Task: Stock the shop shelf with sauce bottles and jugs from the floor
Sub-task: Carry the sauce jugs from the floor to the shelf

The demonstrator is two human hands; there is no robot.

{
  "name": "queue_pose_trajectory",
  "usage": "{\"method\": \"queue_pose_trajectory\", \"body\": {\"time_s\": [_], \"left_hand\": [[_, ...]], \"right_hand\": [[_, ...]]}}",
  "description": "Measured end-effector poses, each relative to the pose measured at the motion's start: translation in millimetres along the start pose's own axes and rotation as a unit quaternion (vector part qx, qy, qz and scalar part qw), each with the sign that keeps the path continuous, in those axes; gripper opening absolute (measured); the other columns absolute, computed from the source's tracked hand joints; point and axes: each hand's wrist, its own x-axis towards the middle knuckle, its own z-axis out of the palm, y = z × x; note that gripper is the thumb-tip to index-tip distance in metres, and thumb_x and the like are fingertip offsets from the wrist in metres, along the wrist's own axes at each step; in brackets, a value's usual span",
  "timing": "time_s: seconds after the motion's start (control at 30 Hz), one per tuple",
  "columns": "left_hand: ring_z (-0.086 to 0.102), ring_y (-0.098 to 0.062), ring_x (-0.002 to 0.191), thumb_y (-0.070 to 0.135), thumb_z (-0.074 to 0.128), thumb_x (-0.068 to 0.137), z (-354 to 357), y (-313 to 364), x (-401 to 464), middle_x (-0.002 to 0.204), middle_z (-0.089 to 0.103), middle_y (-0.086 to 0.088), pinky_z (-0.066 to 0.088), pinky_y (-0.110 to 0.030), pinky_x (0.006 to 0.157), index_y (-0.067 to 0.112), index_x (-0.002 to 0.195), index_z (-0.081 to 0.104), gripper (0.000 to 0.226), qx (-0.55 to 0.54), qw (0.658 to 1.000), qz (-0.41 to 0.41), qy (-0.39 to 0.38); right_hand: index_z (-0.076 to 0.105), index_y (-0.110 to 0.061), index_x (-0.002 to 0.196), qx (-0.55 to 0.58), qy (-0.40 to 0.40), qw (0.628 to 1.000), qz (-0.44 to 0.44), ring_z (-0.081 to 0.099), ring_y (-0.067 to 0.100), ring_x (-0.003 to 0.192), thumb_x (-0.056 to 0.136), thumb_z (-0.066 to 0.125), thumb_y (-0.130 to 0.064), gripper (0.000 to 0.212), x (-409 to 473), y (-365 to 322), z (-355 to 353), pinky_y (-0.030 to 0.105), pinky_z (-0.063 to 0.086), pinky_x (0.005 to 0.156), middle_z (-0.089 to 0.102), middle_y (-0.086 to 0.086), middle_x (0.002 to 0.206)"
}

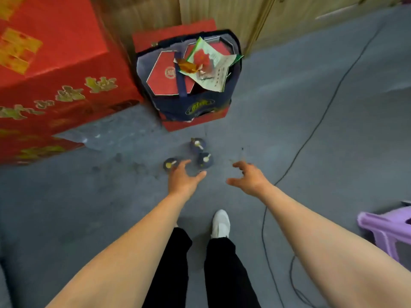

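Three dark bottles stand on the grey floor [289, 107] near the middle of the frame, seen from above so that you see mostly their caps: one bottle at the back [197, 144], one right bottle [205, 160] just below it, and one left bottle [170, 164] lower and further left. They stand close together; motion blur hides whether any of them touch.

Your left hand [183, 180] reaches down toward them, its grip spread, fingers extended and holding nothing. Its fingertips overlap the edge of the left bottle in the picture, but you cannot tell whether they touch it. Your right hand [249, 177] hangs to the right of the bottles, apart from them, its grip also spread with fingers loosely curved and nothing in it.

Above the bottles, at upper centre, a dark blue bag [195, 107] sits on a red box, with red hexagonal boxes [165, 77] and a leaflet [211, 67] on top. A large red carton with gold characters [55, 63] fills the upper left. A black cable [311, 134] runs across the floor on the right, and a purple stool [387, 230] shows at the lower right edge. Your white shoe [220, 223] and black trousers [224, 270] are at the bottom centre.
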Motion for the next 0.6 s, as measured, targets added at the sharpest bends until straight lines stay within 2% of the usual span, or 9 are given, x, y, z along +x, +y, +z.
{"method": "queue_pose_trajectory", "body": {"time_s": [0.17, 0.27, 0.37, 0.5, 0.6], "left_hand": [[0.059, -0.027, 0.121, 0.037, 0.08, 0.08, 61.4, -56.1, 67.5, 0.129, 0.064, -0.01, 0.046, -0.038, 0.1, 0.013, 0.124, 0.062, 0.053, -0.045, 0.999, -0.01, 0.028], [0.059, -0.025, 0.12, 0.037, 0.079, 0.082, 100.0, -86.6, 113.9, 0.128, 0.064, -0.01, 0.047, -0.039, 0.101, 0.016, 0.124, 0.063, 0.05, -0.06, 0.998, -0.003, 0.034], [0.057, -0.025, 0.12, 0.037, 0.079, 0.082, 140.5, -116.0, 158.0, 0.125, 0.064, -0.011, 0.047, -0.04, 0.1, 0.019, 0.124, 0.063, 0.048, -0.07, 0.997, 0.014, 0.038], [0.056, -0.022, 0.121, 0.038, 0.079, 0.081, 187.0, -153.1, 208.0, 0.129, 0.062, -0.007, 0.043, -0.032, 0.102, 0.022, 0.13, 0.06, 0.055, -0.07, 0.996, 0.047, 0.026], [0.05, -0.019, 0.127, 0.034, 0.079, 0.081, 208.0, -169.8, 239.6, 0.136, 0.055, -0.007, 0.033, -0.014, 0.098, 0.021, 0.138, 0.054, 0.064, -0.071, 0.994, 0.075, 0.03]], "right_hand": [[0.051, -0.017, 0.14, -0.004, -0.027, 1.0, 0.01, 0.054, 0.029, 0.127, 0.081, 0.08, -0.041, 0.07, 81.1, 46.2, 48.2, 0.036, 0.043, 0.106, 0.052, 0.015, 0.141], [0.051, -0.018, 0.14, -0.014, -0.035, 0.999, 0.012, 0.053, 0.029, 0.129, 0.081, 0.081, -0.041, 0.071, 134.0, 71.1, 76.0, 0.04, 0.043, 0.107, 0.053, 0.014, 0.141], [0.051, -0.018, 0.141, -0.032, -0.029, 0.999, 0.003, 0.055, 0.029, 0.127, 0.081, 0.081, -0.04, 0.071, 186.1, 91.8, 102.1, 0.039, 0.043, 0.106, 0.055, 0.014, 0.139], [0.045, -0.02, 0.145, -0.039, -0.006, 0.999, -0.01, 0.054, 0.03, 0.126, 0.081, 0.08, -0.04, 0.076, 248.3, 112.1, 138.2, 0.037, 0.044, 0.105, 0.053, 0.015, 0.14], [0.037, -0.025, 0.152, -0.04, 0.008, 0.999, -0.036, 0.051, 0.03, 0.13, 0.08, 0.081, -0.039, 0.086, 283.6, 119.1, 163.7, 0.037, 0.041, 0.107, 0.048, 0.014, 0.145]]}}
